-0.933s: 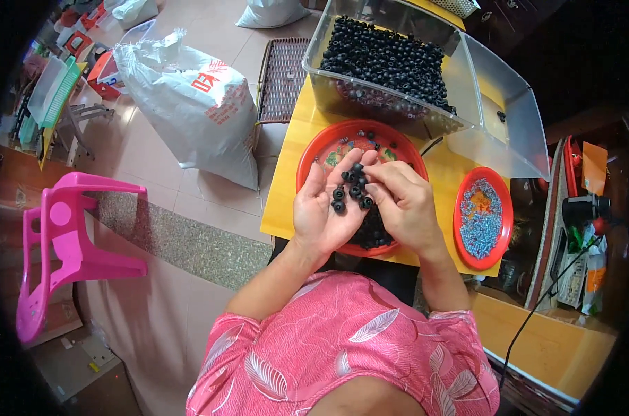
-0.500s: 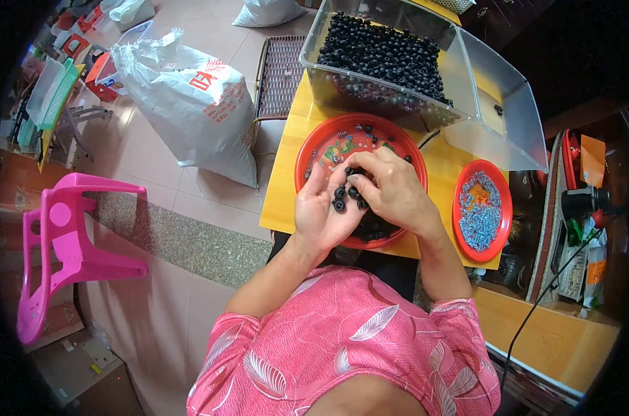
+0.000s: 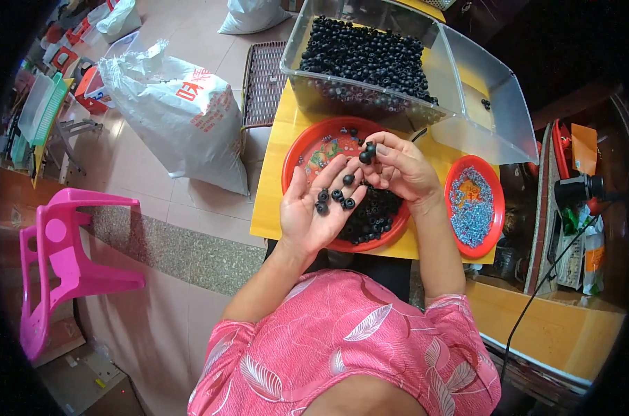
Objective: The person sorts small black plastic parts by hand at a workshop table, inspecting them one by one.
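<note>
Left hand [image 3: 306, 213]: fingers open, black beads [image 3: 337, 195] on its palm
Right hand [image 3: 413, 170]: now lifted off it, fingers pinching more
Yellow surface [image 3: 267, 208]: left edge beside tiled floor [image 3: 203, 204]

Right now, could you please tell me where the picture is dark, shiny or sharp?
Head view: corners go black; head view: some glare on the floor tiles left of the white sack; head view: black beads on the left hand look fairly sharp.
</note>
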A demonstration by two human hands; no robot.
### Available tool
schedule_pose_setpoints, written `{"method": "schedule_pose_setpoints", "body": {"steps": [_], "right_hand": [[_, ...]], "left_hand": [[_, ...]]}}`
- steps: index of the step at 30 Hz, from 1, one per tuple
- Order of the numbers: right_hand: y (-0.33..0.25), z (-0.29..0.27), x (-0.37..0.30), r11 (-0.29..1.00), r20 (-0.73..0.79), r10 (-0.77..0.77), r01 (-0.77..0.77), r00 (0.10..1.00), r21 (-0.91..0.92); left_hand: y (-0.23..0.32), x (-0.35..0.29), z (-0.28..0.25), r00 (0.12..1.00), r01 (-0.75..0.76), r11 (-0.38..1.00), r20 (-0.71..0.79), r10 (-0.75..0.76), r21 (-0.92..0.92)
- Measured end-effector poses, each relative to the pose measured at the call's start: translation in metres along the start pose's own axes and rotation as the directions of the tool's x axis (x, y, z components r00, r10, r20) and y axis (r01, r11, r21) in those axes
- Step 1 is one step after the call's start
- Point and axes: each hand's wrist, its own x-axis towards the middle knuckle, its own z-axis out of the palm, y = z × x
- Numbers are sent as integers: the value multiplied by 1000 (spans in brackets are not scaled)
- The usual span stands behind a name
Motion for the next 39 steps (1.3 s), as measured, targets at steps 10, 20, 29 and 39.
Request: {"method": "schedule_pose_setpoints", "body": {"steps": [10,20,29,39], "right_hand": [[-12,12,-20,992,-91,-115,109,989,-61],[-123,-47,-63,410,-403,-759,-106,511,-906],[4,58,-47,97,199,-508,285,838,-953],[19,64,-39,7,223,-395,246,891,-969]], "left_hand": [[-1,1,-1,1000,-6,1000,9,6,-4],[-2,2,2,999,-21,1000,40,21,2],[-7,1,5,997,16,1000,75,-17,5],[-10,1,-2,998,-13,999,69,9,50]]}}
